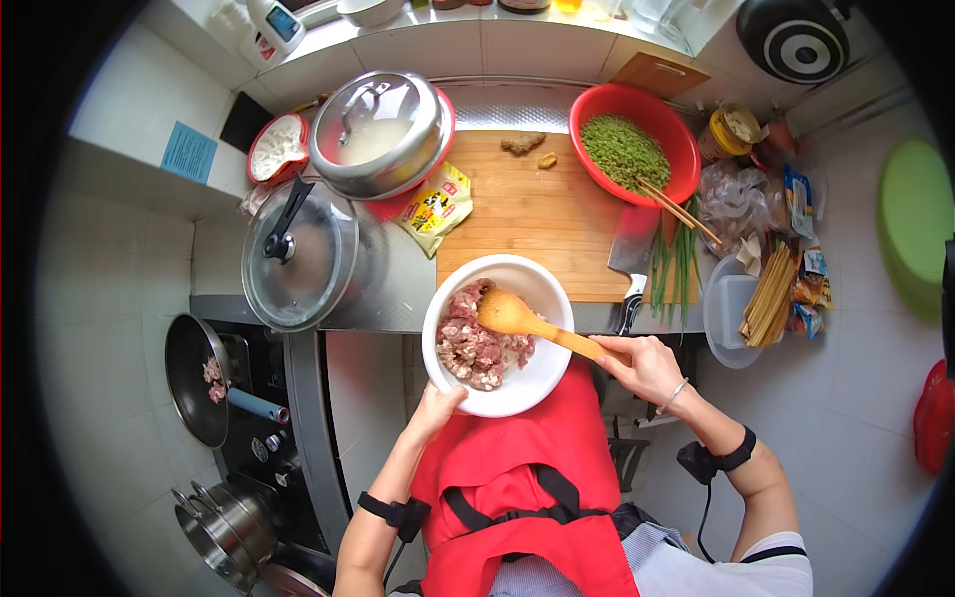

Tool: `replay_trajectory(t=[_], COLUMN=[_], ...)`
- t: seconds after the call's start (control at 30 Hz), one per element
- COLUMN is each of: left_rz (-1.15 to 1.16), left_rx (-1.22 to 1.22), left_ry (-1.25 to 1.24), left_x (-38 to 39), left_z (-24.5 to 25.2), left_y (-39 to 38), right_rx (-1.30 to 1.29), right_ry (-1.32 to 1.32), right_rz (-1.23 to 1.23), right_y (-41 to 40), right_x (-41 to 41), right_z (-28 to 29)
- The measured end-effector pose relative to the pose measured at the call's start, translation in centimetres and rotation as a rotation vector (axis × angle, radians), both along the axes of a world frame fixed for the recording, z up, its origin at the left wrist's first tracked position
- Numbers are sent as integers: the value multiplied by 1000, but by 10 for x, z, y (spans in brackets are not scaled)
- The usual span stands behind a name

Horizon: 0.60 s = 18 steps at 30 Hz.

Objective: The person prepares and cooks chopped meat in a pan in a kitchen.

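Observation:
My left hand grips the near left rim of a white bowl, which is tilted towards me at the counter's front edge. Inside lies raw minced meat flecked with pale bits, mostly along the bowl's left side. My right hand is closed around the handle of a wooden spoon. The spoon's head rests against the meat. Just beyond the bowl is a wooden cutting board. A cleaver with a black handle lies at the board's right side, its handle pointing at me.
Beside the cleaver are green scallions and a red basin of chopped greens with chopsticks. Ginger lies on the board, next to a yellow packet. Leftward are a glass-lidded pan and a frying pan holding some meat.

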State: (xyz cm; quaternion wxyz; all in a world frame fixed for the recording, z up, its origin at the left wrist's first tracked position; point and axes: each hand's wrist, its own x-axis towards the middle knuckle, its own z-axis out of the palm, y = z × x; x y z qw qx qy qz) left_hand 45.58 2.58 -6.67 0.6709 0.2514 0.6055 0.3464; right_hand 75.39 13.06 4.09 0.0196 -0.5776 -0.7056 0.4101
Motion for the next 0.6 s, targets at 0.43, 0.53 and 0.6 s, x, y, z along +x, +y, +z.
replay_trajectory(t=[0.43, 0.53, 0.6], left_rz=[-196, -172, -144], left_rx=[-96, -57, -43], left_ry=[38, 30, 13], left_x=[15, 10, 6], left_z=[20, 7, 3], left_y=[44, 35, 31], right_rx=[-145, -93, -82], right_ry=[570, 595, 587], right_rz=[-247, -247, -243], right_y=[-32, -34, -35], right_x=[39, 46, 50], right_z=[-92, -93, -91])
